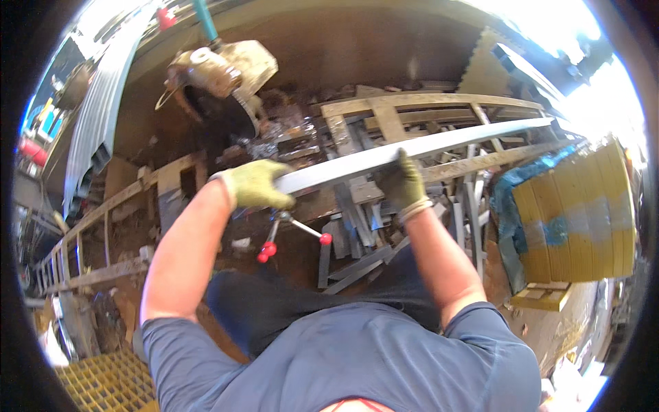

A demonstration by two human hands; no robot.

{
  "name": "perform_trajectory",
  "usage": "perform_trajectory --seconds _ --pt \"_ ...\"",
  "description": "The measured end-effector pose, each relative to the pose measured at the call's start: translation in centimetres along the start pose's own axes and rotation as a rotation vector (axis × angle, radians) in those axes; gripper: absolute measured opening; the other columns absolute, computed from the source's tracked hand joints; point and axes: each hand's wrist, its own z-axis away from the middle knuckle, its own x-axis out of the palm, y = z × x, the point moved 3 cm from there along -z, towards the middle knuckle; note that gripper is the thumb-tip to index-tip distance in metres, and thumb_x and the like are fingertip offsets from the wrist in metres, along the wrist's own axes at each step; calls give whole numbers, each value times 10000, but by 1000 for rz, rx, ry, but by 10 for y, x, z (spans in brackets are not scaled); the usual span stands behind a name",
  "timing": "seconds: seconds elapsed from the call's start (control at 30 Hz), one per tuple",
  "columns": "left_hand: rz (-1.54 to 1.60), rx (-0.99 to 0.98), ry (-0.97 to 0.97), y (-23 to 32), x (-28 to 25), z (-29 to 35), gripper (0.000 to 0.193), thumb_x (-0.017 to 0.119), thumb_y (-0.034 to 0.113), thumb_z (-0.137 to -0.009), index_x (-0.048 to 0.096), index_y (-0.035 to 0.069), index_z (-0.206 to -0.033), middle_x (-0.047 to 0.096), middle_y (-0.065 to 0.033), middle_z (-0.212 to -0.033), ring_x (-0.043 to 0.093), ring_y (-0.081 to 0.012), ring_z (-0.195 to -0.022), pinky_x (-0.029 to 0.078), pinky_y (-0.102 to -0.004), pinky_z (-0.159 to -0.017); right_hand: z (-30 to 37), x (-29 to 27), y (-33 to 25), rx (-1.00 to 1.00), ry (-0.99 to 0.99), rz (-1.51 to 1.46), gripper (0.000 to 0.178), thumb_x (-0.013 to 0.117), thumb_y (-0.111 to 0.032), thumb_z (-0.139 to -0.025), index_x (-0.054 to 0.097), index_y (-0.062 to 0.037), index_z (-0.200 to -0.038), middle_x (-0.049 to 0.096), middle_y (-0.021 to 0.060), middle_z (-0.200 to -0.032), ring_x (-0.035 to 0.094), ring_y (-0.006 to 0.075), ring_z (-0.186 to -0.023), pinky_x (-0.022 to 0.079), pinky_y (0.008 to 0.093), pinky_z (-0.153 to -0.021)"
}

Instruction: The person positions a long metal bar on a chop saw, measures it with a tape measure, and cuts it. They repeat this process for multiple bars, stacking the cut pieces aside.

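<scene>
A long, pale metal bar (439, 142) slants across in front of me, its near end at the left and its far end up toward the right. My left hand (257, 184), in a yellow-green work glove, is closed round the left end. Farther along, my gloved right hand (403, 184) grips the bar from below, its thumb against the near side; the other fingers are mostly hidden. Below my left hand a spoked handle with red knobs (325, 239) sticks out. Beyond it stands a machine (213, 75), apparently a cut-off saw, with a large dark disc (223, 113).
Roller-conveyor-like frames (110, 213) extend left; another frame (480, 161) lies under the bar at right. Metal offcuts (353, 216) are piled below. A stack of yellow panels (576, 216) stands at right, corrugated sheets (103, 110) at far left, and yellow grating (110, 381) lower left.
</scene>
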Motion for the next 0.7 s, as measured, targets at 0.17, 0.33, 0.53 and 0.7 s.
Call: perform_trajectory --seconds 0.17,0.33,0.53,0.7 --pt "-194 -114 150 20 -9 45 828 888 414 -854 662 26 -1549 796 -271 -1343 771 -420 -1255 601 -466 -1092 -2 21 48 0 234 151 512 924 -448 -1005 764 -73 -1315 774 52 -1183 717 241 -1095 603 425 -1015" --pt "-696 12 513 -9 38 86 949 974 372 -788 596 60 -1600 734 -193 -1462 724 -397 -1306 584 -516 -1100 17 59 89 98 380 308 500 929 -447 -1001 752 -107 -1321 773 63 -1188 718 238 -1092 605 448 -966" --pt "-647 80 622 -88 23 135 721 899 302 -876 658 90 -1520 772 -175 -1383 753 -385 -1207 603 -505 -1030 -1 68 117 114 110 202 592 806 -579 -1056 752 -79 -1369 811 151 -1313 777 347 -1178 632 461 -1008" --pt "-536 -211 589 -140 -13 154 629 876 287 -938 695 102 -1511 760 -208 -1396 726 -438 -1268 581 -534 -1095 -58 13 60 115 161 151 570 776 -585 -1073 757 -100 -1371 817 135 -1332 774 338 -1217 643 432 -981"
